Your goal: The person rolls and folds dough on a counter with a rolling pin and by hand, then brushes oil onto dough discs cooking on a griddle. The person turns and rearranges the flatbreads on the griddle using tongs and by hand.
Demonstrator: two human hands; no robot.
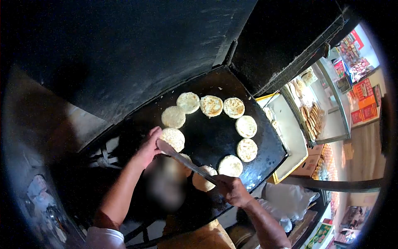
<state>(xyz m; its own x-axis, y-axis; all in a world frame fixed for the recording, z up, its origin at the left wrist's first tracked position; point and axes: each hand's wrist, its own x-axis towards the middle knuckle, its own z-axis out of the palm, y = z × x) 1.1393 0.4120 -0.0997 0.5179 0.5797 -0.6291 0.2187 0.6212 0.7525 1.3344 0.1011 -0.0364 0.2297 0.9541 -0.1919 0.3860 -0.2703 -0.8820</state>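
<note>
Several round flatbreads (211, 106) lie in a ring on a black griddle (211, 137); some have browned patches. My right hand (234, 191) is closed around one end of a long flat spatula (182, 159), at the lower part of the ring. The spatula's wide end reaches up and left, over two of the breads. My left hand (150, 148) is at that wide end, beside a pale bread (173, 139) on the ring's left side. Its fingers are bent against the bread's edge, and whether they grip it cannot be made out.
Dark metal panels (137, 50) rise behind the griddle. A yellow-edged white tray (292, 143) borders its right side, with a glass case (331, 103) of breads beyond. Egg trays (323, 166) and a plastic bag (290, 199) are at the right. A blurred patch hides the griddle's lower left.
</note>
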